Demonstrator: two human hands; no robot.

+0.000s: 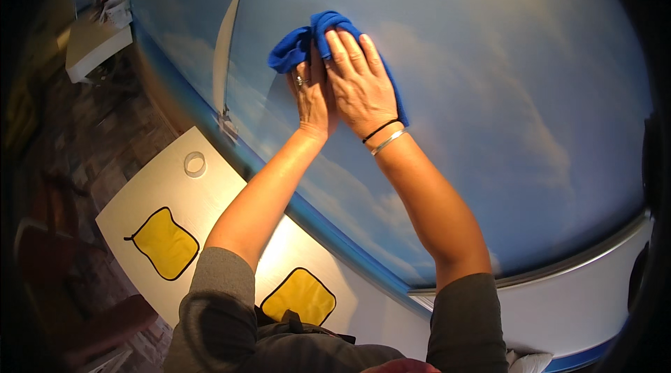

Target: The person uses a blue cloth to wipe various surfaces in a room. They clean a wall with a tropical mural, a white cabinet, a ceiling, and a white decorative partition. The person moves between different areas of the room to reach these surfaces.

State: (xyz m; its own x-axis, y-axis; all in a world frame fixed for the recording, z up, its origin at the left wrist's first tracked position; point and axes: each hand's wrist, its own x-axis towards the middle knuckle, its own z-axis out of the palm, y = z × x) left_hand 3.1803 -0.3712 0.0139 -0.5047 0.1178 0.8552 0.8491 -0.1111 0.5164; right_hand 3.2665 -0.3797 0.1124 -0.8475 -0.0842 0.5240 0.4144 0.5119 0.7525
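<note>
Both arms reach up to a wall mural (472,69) of blue sky, clouds and a white sailboat (227,48). A blue cloth (292,51) is bunched under my fingers against the painted surface. My right hand (361,82) lies over the cloth with its fingers stretched upward, pressing it to the wall. Close beside it, my left hand (314,103) holds the cloth's left part, its fingertips hidden in the folds.
Below the wall stands a white table (220,184) with two yellow, black-edged cloths (165,244) and a roll of tape (195,164). A red-brown chair (105,326) is at lower left. Farther off, a white table (99,48) carries papers. A pale ledge (571,315) runs at lower right.
</note>
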